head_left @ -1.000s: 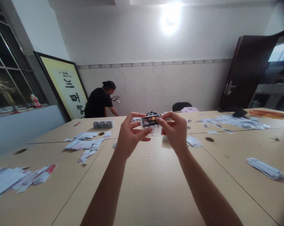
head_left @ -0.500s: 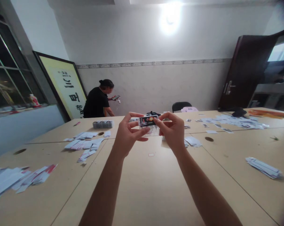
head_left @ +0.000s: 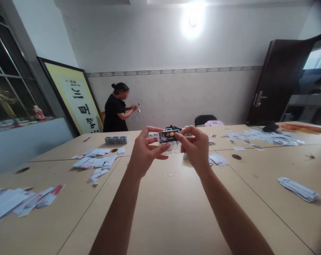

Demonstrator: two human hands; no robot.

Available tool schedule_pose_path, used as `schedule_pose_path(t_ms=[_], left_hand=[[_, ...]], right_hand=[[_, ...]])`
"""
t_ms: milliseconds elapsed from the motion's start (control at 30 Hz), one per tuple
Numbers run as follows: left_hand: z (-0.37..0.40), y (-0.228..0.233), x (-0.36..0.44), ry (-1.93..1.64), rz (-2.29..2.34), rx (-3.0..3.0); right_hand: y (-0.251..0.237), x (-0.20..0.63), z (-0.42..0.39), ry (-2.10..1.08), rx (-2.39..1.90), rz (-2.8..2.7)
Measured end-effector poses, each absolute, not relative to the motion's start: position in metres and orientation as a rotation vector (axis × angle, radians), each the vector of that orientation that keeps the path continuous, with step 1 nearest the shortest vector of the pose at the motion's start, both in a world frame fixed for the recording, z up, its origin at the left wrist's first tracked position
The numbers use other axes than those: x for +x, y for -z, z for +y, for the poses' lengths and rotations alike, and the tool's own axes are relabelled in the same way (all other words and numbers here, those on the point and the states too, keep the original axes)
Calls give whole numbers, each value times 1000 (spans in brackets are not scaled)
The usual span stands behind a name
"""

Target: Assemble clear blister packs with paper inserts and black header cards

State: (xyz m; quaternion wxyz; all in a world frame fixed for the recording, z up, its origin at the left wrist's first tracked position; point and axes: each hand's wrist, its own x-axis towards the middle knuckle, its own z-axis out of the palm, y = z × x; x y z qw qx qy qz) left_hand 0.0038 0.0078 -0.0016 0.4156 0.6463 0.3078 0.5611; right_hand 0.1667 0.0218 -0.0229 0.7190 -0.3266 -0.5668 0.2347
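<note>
Between my two hands, above the middle of the table, is a small clear plastic box (head_left: pixel 173 146) with a black printed card (head_left: pixel 167 136) across its upper part. My left hand (head_left: pixel 146 150) grips the box's left side, thumb at the front and fingers behind and below. On the right side, my right hand (head_left: pixel 195 145) pinches the box near its upper corner, thumb and index finger by the card's edge. What lies inside the clear lower part is too small to make out.
Paper slips (head_left: pixel 95 163) lie in piles at left, more papers (head_left: pixel 266 136) at far right, and a strip bundle (head_left: pixel 298 188) at near right. A row of stacked boxes (head_left: pixel 116 140) stands at back left. A person in black (head_left: pixel 115 111) stands beyond the table.
The person beyond the table has straightened up and shifted right, both hands now together at a small object. My hands and the box have barely moved.
</note>
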Motion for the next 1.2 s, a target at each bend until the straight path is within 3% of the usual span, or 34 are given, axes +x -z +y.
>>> schedule_pose_path(t_ms=[1200], left_hand=[[14,5,1,-1428,769,1631]], right_hand=[[18,171,21,-626,-609,-1288]])
